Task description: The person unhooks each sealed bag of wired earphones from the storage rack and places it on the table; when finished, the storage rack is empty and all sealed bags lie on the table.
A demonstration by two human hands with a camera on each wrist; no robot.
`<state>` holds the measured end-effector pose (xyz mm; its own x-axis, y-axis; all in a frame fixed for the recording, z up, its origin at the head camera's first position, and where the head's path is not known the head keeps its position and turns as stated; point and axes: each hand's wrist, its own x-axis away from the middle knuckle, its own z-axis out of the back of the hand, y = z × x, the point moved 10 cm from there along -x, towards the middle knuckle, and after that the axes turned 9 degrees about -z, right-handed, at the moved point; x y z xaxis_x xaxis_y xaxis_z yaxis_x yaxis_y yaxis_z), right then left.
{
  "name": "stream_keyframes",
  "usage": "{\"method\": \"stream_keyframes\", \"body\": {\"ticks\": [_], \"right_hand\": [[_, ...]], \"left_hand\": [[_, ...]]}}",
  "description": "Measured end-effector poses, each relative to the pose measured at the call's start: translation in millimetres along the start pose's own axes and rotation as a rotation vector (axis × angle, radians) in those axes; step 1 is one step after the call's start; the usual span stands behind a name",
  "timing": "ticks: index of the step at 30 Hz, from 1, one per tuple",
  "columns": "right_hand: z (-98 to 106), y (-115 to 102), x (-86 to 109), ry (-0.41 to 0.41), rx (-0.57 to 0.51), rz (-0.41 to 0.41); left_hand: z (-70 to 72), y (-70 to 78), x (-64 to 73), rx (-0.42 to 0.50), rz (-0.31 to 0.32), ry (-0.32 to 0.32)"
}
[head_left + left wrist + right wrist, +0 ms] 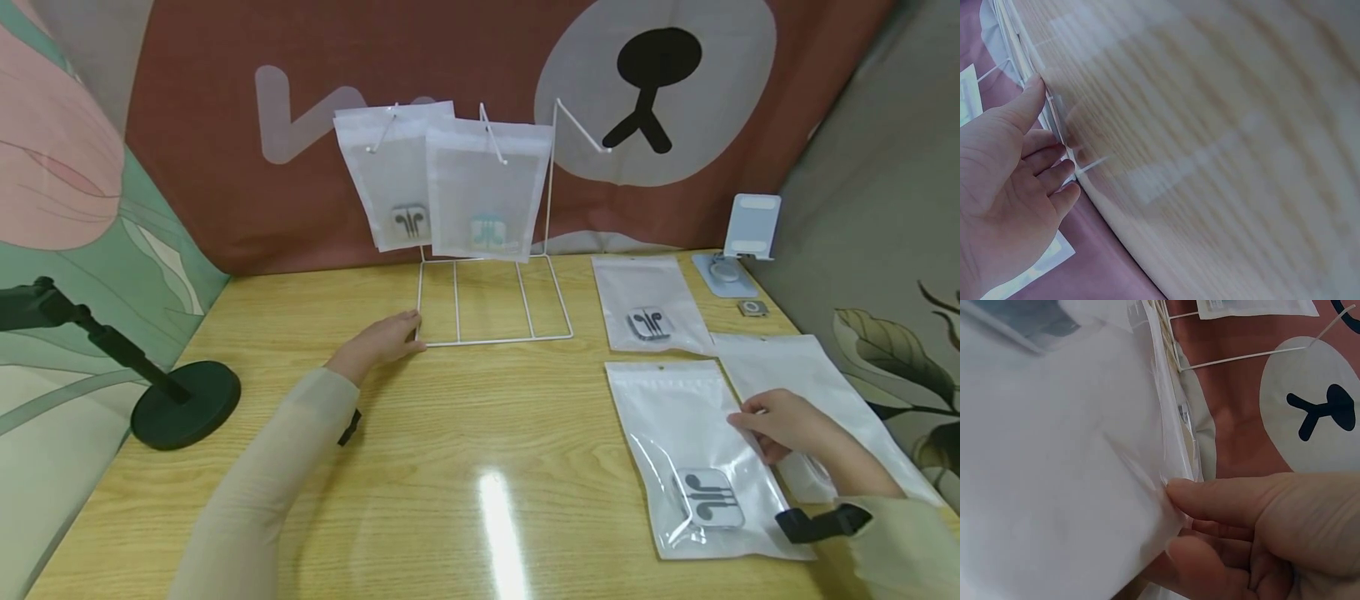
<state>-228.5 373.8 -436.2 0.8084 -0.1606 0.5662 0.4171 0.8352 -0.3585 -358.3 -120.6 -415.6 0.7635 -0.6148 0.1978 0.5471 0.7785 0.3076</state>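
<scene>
At the left front corner of a white wire display rack [495, 340] rests my left hand [378, 343]. Its thumb and loosely bent fingers lie along the wire in the left wrist view. My right hand [787, 425] pinches the right edge of a white zip bag [667, 425] between thumb and fingers. Inside that bag, earphones in a square case [708, 497] show through the clear front. Up close, the right wrist view shows the thumb [1210, 495] on the bag's edge. Two frosted bags [375, 158] [487, 179] with earphone cases hang from the rack's hooks.
A smaller earphone bag [637, 279] and another white bag [795, 367] lie at the right. Behind them are a light blue phone stand [752, 225] and a small square gadget [752, 308]. A black round-based stand [187, 404] is at the left. One rack hook [581, 127] is bare.
</scene>
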Motion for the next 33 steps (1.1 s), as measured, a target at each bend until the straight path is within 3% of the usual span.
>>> {"method": "stream_keyframes", "body": {"ticks": [11, 18, 26, 33], "right_hand": [[5, -5, 5.8, -0.040, -0.020, 0.041], [26, -16, 7.8, -0.042, -0.022, 0.059], [64, -69, 16.7, 0.074, -0.015, 0.238], [91, -125, 21.5, 0.191, -0.007, 0.343]], "left_hand": [[0.5, -0.4, -1.6, -0.007, -0.014, 0.013], [0.7, -0.4, -0.3, -0.004, -0.006, 0.009], [-0.1, -1.8, 0.6, -0.002, -0.003, 0.006], [-1.1, -4.2, -0.3, 0.018, 0.018, -0.001]]}}
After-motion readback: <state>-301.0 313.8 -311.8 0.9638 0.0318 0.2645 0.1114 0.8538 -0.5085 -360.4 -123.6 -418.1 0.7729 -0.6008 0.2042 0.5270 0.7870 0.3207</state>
